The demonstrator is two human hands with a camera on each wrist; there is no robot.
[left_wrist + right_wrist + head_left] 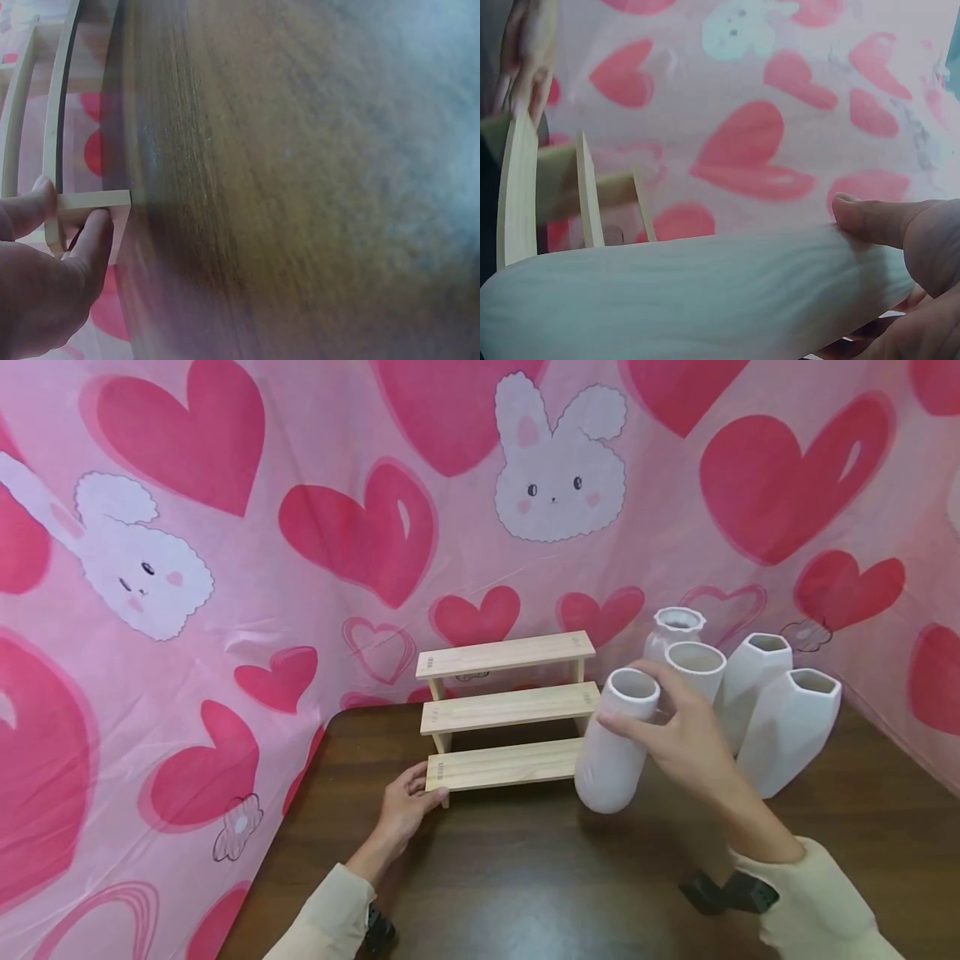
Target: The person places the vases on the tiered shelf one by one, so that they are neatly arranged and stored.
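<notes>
Steadying is best done with the wooden stand (510, 708) pinched at its bottom-left end by the left hand (405, 806), while the white vase (611, 764), gripped near its rim by the right hand (686, 727) before the stand's right end, should be guided without bumping.

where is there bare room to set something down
Bare table lies in front of the wooden stand, between the sleeves. All three shelves look free, though the held vase hides the lowest one's right end. It's crowded at right, where four vases cluster.
</notes>
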